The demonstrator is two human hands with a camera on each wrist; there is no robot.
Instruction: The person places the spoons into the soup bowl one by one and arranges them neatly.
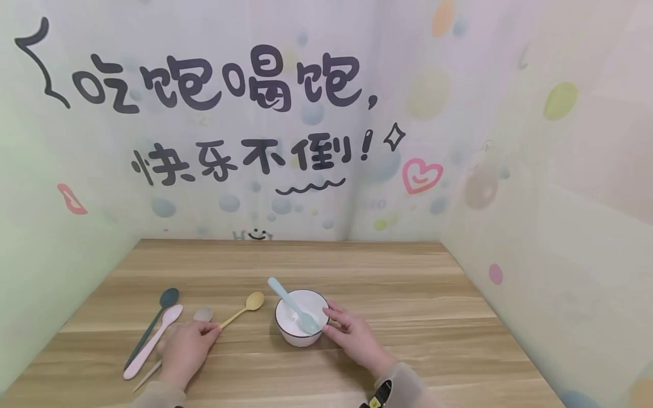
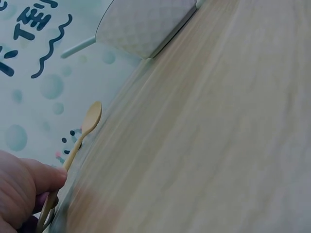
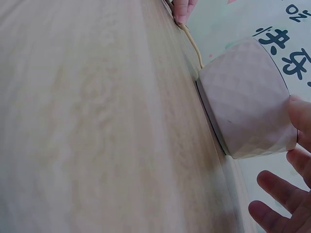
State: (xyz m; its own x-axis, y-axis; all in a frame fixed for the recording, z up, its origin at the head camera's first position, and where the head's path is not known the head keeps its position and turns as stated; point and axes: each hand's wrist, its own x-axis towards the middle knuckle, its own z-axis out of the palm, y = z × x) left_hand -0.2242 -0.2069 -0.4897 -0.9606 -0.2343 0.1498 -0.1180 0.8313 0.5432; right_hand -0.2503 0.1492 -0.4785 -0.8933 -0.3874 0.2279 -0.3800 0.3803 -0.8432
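In the head view my left hand (image 1: pixel 187 347) pinches the handle of a yellow spoon (image 1: pixel 253 301) between thumb and fingers. The left wrist view shows that spoon (image 2: pixel 91 119) with its bowl end pointing away from the hand. To the right, a white bowl (image 1: pixel 293 340) with a dark rim stands upright on the table. A light blue spoon (image 1: pixel 279 289) leans inside it, its handle over the far left rim. My right hand (image 1: pixel 359 340) holds the bowl's right side at the rim; in the right wrist view its other fingers (image 3: pixel 282 191) spread beside the bowl (image 3: pixel 245 102).
Left of my left hand lie a dark green spoon (image 1: pixel 169 297) and a pink spoon (image 1: pixel 153 344). A greyish beige spoon (image 1: pixel 203 314) is partly covered by that hand. The wooden table (image 1: pixel 408 294) meets a printed back wall (image 1: pixel 388 192) and side walls.
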